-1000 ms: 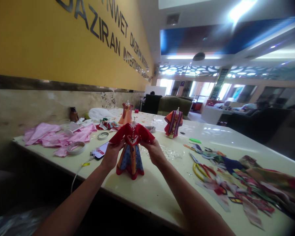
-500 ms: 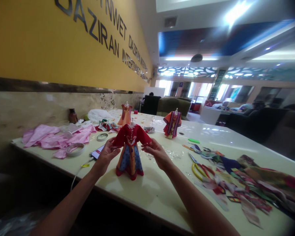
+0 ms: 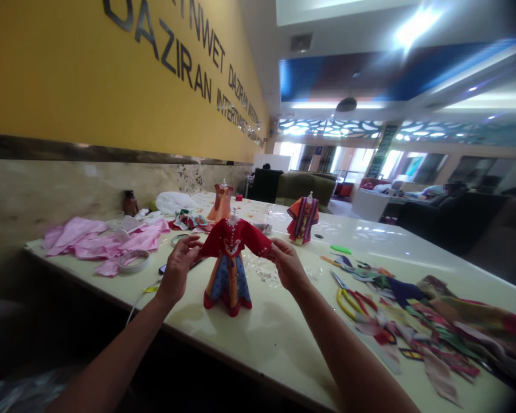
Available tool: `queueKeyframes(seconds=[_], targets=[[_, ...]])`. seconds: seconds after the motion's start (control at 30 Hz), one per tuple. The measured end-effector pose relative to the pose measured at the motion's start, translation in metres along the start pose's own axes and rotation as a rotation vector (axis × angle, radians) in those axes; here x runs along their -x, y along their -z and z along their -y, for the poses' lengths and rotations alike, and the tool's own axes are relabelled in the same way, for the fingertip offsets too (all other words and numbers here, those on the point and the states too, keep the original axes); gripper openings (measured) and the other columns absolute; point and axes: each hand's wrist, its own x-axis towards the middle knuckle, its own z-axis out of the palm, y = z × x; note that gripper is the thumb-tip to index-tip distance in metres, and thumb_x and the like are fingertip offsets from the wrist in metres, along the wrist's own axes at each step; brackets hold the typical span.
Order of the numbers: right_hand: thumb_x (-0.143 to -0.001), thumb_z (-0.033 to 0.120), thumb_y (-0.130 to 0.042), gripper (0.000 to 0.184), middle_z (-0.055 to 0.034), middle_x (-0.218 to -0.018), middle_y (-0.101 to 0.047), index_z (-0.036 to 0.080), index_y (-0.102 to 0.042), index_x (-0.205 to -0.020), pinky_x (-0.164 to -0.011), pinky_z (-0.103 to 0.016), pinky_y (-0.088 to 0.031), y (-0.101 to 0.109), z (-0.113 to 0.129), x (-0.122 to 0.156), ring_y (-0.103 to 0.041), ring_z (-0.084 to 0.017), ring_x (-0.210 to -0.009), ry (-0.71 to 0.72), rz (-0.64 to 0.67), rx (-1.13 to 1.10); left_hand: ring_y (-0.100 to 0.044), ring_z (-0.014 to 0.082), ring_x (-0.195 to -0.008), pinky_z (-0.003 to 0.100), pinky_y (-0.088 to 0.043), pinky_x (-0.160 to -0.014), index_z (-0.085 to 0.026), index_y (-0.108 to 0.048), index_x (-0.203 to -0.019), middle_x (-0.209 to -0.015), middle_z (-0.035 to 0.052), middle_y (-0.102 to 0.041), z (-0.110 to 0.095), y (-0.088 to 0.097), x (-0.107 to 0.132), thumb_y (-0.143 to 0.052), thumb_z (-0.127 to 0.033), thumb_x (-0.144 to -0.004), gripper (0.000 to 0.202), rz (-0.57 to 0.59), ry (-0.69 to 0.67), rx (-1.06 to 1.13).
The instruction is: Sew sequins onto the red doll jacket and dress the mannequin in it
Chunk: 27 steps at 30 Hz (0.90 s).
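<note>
A miniature dress (image 3: 227,275) stands upright on the table in front of me. Its red top has wide sleeves and white beads down the chest; the skirt is blue and orange with a red hem. My left hand (image 3: 179,269) is closed at the tip of the left-side sleeve, its fingertips pinching the edge. On the other side, my right hand (image 3: 289,265) pinches the opposite sleeve end between thumb and fingers. Both sleeves are held out sideways. A phone (image 3: 162,268) with a cable lies partly hidden behind my left hand.
Two more miniature dresses, one orange (image 3: 221,203) and one striped (image 3: 303,221), stand farther back. Pink cloth (image 3: 79,235) and a tape roll (image 3: 133,262) lie left. Yellow-handled scissors (image 3: 347,301) and fabric scraps (image 3: 430,321) lie right. A table edge (image 3: 198,339) runs along the front.
My right hand has moved outward and slightly up, drawing its sleeve wider. My left hand has risen and turned more upright beside the other sleeve. The dress stays standing in place.
</note>
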Motion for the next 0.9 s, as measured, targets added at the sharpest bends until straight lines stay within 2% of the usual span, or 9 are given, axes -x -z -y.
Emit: queueKeyframes(seconds=[0.13,0.23,0.37,0.47,0.53,0.73,0.9], targets=[[-0.071,0.046,-0.078,0.027,-0.0010,-0.078,-0.072,0.021,-0.074,-0.080,-0.077,-0.031,-0.048,-0.001,-0.001,0.000,-0.062,-0.016,-0.074,-0.012,0.003,0.015,-0.056,0.0196,-0.111,0.040,-0.050,-0.097,-0.029,-0.047,-0.122,-0.129,0.0061,-0.049,0.007,0.008,0.005,-0.071,-0.022,-0.078,0.051,0.133,-0.282,-0.260],[-0.070,0.046,-0.078,0.027,-0.0011,-0.077,-0.072,0.021,-0.074,-0.079,-0.077,-0.031,-0.048,-0.001,-0.002,0.000,-0.062,-0.016,-0.073,-0.015,-0.002,0.019,-0.054,0.0212,-0.113,0.044,-0.049,-0.099,-0.030,-0.042,-0.128,-0.133,0.0083,-0.043,0.009,0.007,0.004,-0.073,-0.017,-0.075,0.062,0.107,-0.456,-0.489],[-0.070,0.046,-0.078,0.026,-0.0009,-0.075,-0.071,0.021,-0.074,-0.078,-0.076,-0.031,-0.048,-0.002,-0.001,-0.001,-0.061,-0.016,-0.072,-0.014,-0.003,0.020,-0.056,0.0210,-0.111,0.040,-0.053,-0.093,-0.027,-0.051,-0.122,-0.126,0.0078,-0.048,0.000,-0.003,0.001,-0.068,-0.017,-0.081,0.045,0.055,-0.577,-0.603],[-0.070,0.045,-0.078,0.026,-0.0005,-0.074,-0.071,0.021,-0.073,-0.078,-0.076,-0.031,-0.048,-0.002,0.000,-0.001,-0.061,-0.015,-0.070,-0.011,-0.003,0.020,-0.056,0.0215,-0.112,0.038,-0.054,-0.090,-0.024,-0.059,-0.110,-0.117,0.0068,-0.054,-0.009,-0.010,0.002,-0.061,-0.017,-0.087,0.024,0.043,-0.598,-0.605],[-0.070,0.045,-0.078,0.026,-0.0006,-0.075,-0.071,0.021,-0.074,-0.078,-0.075,-0.030,-0.048,-0.002,0.000,-0.001,-0.061,-0.015,-0.070,-0.009,-0.004,0.021,-0.056,0.0220,-0.112,0.038,-0.054,-0.090,-0.022,-0.060,-0.104,-0.113,0.0070,-0.055,-0.012,-0.011,0.003,-0.059,-0.016,-0.088,0.018,0.045,-0.593,-0.598],[-0.070,0.045,-0.078,0.026,-0.0005,-0.072,-0.069,0.021,-0.073,-0.078,-0.072,-0.030,-0.047,-0.001,0.001,-0.001,-0.059,-0.014,-0.067,-0.009,-0.009,0.023,-0.050,0.0262,-0.123,0.044,-0.050,-0.098,-0.022,-0.051,-0.108,-0.123,0.0106,-0.050,-0.007,-0.003,0.003,-0.060,-0.012,-0.081,0.030,0.160,-0.565,-0.518],[-0.069,0.046,-0.078,0.027,-0.0008,-0.072,-0.069,0.020,-0.073,-0.078,-0.070,-0.030,-0.047,-0.002,0.001,-0.001,-0.059,-0.014,-0.066,-0.016,-0.014,0.025,-0.056,0.0239,-0.115,0.042,-0.050,-0.097,-0.024,-0.052,-0.115,-0.122,0.0096,-0.052,-0.004,-0.003,0.001,-0.062,-0.016,-0.082,0.035,0.121,-0.472,-0.476]])
